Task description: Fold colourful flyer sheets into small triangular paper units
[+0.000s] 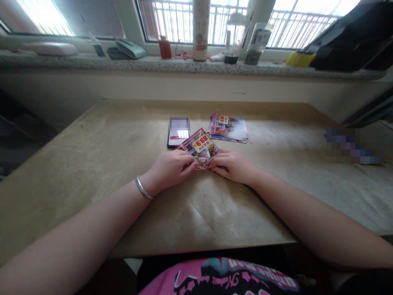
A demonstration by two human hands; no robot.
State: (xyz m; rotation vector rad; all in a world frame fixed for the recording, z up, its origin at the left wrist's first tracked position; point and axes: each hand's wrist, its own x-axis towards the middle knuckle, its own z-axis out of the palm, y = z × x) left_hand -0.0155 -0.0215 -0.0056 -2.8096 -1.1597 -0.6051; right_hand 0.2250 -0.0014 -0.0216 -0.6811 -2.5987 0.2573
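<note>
Between my hands, at the middle of the table, is a colourful printed flyer (201, 145) with a yellow price patch reading 69.9 upside down. My left hand (173, 166), with a silver bangle at the wrist, pinches its near left side. On its near right side, the fingers of my right hand (231, 166) are closed on the paper. The flyer's far left edge overlaps a phone (173, 141) lying face up with a lit screen. Just beyond my right hand rests a stack of similar flyers (230, 128).
The table (92, 172) has a tan cover. A blurred-out item (353, 147) lies at its right side. On the stone windowsill (181, 64) behind stand a red bottle (165, 48), a tall cylinder (201, 32), clear containers (235, 41), a glasses case (130, 49) and a dark bag (344, 41).
</note>
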